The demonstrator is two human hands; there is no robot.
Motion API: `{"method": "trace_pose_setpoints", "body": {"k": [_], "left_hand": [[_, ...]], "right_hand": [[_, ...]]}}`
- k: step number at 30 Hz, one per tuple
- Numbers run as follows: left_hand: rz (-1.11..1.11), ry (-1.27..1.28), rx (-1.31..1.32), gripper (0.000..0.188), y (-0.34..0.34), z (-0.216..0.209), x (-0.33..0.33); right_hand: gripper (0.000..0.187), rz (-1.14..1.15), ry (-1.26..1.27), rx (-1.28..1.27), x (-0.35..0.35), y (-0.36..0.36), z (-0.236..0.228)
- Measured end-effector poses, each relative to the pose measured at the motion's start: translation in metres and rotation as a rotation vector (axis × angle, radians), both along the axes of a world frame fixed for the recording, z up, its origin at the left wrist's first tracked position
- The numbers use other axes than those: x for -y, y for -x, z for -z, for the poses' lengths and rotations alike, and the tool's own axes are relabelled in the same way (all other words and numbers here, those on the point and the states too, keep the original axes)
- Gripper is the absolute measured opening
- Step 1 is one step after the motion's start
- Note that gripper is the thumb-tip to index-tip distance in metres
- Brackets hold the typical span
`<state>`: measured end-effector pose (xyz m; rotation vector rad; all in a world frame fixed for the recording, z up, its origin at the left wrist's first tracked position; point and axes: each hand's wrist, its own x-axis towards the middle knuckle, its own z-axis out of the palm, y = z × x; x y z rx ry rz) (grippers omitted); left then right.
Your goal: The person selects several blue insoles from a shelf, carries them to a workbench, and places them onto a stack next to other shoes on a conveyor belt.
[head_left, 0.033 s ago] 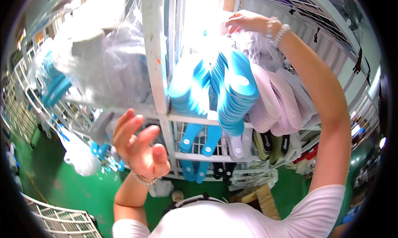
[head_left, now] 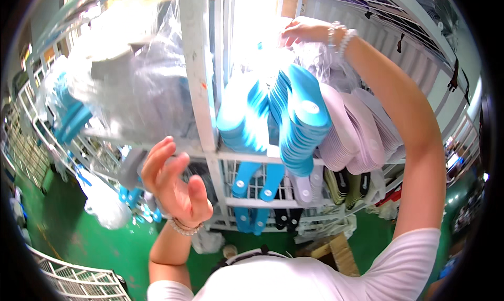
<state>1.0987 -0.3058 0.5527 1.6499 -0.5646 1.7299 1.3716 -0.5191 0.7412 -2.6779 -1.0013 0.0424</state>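
My right hand (head_left: 305,30) reaches up over the shelf, above a clear plastic bag (head_left: 317,59). Its fingers are bent and close together; glare hides what lies at their tips. Below it are stacked blue insoles (head_left: 307,107), with their rounded ends toward me. Pale pink insoles (head_left: 341,130) lie to their right. My left hand (head_left: 178,185) is raised in front of the rack, palm up, fingers apart and holding nothing. Beaded bracelets circle both wrists.
A white rack post (head_left: 198,70) divides the shelf; a large clear plastic bundle (head_left: 142,91) fills its left side. Lower shelves hold more blue insoles (head_left: 245,177) and green-black ones (head_left: 357,188). An open cardboard box (head_left: 341,254) and a white wire cart (head_left: 79,277) stand below.
My right hand has shifted slightly left, its fingers still bent. My left hand's fingers are a little more spread. The shelf sits slightly lower and further right in view.
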Motion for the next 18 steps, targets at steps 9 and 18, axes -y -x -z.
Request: {"method": "trace_pose_setpoints", "body": {"k": [9, 18], "left_hand": [[0.022, -0.106, -0.459, 0.032, -0.066, 0.023, -0.011], [-0.297, -0.090, -0.341, 0.043, -0.070, 0.052, -0.019]], "right_hand": [[0.031, 0.213, -0.023, -0.009, -0.014, -0.181, 0.077], [0.054, 0.484, 0.065, -0.235, -0.045, -0.149, 0.096]]}}
